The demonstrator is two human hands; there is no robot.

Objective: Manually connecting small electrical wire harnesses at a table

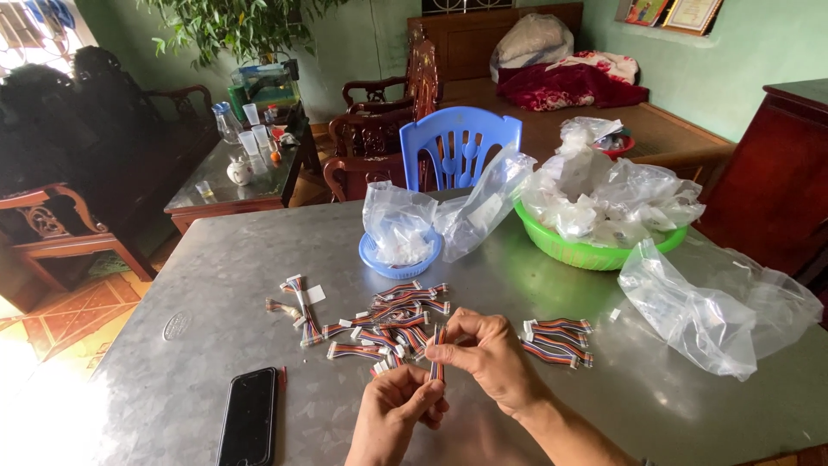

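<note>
Both my hands hold one short multicoloured ribbon cable [437, 352] with white connectors, upright between them. My left hand [392, 412] pinches its lower end near the table's front edge. My right hand [488, 349] grips its upper part from the right. Just behind the hands lies a loose pile of similar cables [392, 315] on the grey metal table [207, 345]. A small neat group of cables [558, 339] lies to the right of my right hand. A few more cables [297, 304] lie apart on the left.
A black phone [248, 416] lies face up at the front left. A small blue basket [398, 256] with a clear bag, a green bowl [576, 248] full of plastic bags, and a loose clear bag [716, 311] stand behind and right. A blue plastic chair [459, 145] is beyond the table.
</note>
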